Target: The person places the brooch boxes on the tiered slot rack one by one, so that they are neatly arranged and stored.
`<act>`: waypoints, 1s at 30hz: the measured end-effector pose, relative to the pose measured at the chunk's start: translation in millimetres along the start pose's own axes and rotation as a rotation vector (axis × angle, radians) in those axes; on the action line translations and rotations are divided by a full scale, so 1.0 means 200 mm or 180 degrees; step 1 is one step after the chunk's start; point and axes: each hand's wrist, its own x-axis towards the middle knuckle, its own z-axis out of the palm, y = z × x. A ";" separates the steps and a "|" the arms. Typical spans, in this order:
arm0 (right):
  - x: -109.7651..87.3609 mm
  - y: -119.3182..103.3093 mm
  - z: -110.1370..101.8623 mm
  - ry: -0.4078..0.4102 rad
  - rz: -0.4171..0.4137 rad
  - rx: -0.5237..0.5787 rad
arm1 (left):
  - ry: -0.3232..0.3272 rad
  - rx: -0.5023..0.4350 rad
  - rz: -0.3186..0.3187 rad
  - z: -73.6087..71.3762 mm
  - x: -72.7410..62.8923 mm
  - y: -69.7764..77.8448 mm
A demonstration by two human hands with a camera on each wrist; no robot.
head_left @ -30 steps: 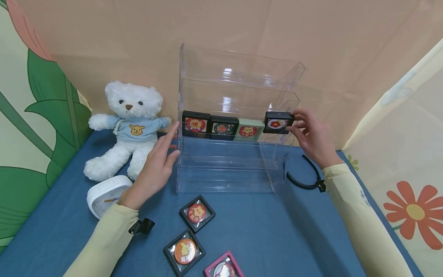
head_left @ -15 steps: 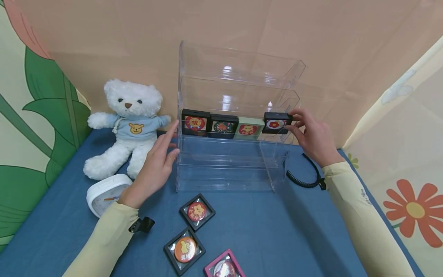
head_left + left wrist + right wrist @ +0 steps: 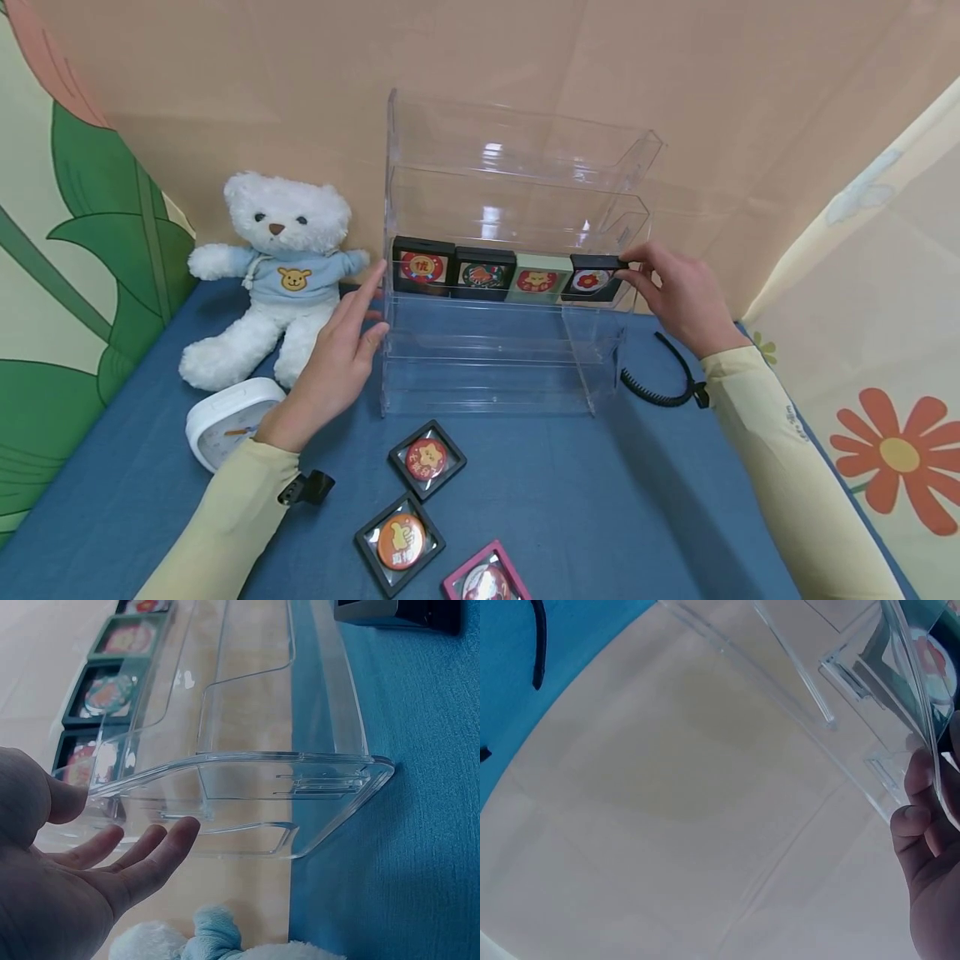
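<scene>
A clear acrylic tiered rack (image 3: 487, 361) stands on the blue cloth. My left hand (image 3: 330, 358) rests against its left side panel, fingers straight and nothing gripped. At the right end of a middle tier, my right hand (image 3: 678, 296) pinches the upper right corner of a black display frame (image 3: 591, 282) with a red flower badge. That frame leans slightly. Left of it on the same tier stand a pale green display frame (image 3: 538, 279) and two black display frames, (image 3: 483, 275) one of them in the middle. The right wrist view shows the fingers by the rack's side panel.
On the cloth in front lie two black badge frames, one (image 3: 427, 460) nearer the rack, and a pink frame (image 3: 486, 577). A white teddy bear (image 3: 288, 225) and a white clock (image 3: 228, 421) stand left. A coiled black cord (image 3: 660, 400) lies right.
My right hand has lowered the flower-badge frame a little onto the tier and shifted it slightly left, beside the green one. The left hand has stayed against the rack.
</scene>
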 end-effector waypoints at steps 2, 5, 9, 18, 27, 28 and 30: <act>0.00 0.00 0.00 -0.0015 -0.0030 -0.0019 | 0.0001 -0.0004 0.0000 0.00 0.00 0.00; 0.01 0.00 -0.01 -0.0059 -0.0018 -0.0022 | -0.0001 -0.0004 -0.0008 0.00 0.00 0.00; 0.01 -0.01 -0.02 -0.0108 -0.0019 -0.0081 | -0.0001 0.0010 -0.0005 0.00 0.00 -0.01; -0.01 -0.02 -0.01 -0.0100 -0.0009 -0.0228 | -0.0010 0.0014 -0.0012 0.00 0.00 -0.01; -0.02 -0.03 -0.05 0.0226 -0.0086 -0.0160 | -0.0004 0.0037 -0.0045 0.00 -0.01 -0.01; -0.02 -0.04 -0.05 0.0258 -0.0087 -0.0159 | -0.0002 0.0045 -0.0040 0.00 -0.01 -0.01; -0.02 -0.04 -0.06 0.0296 -0.0082 -0.0151 | 0.0000 0.0049 -0.0044 0.00 -0.01 -0.01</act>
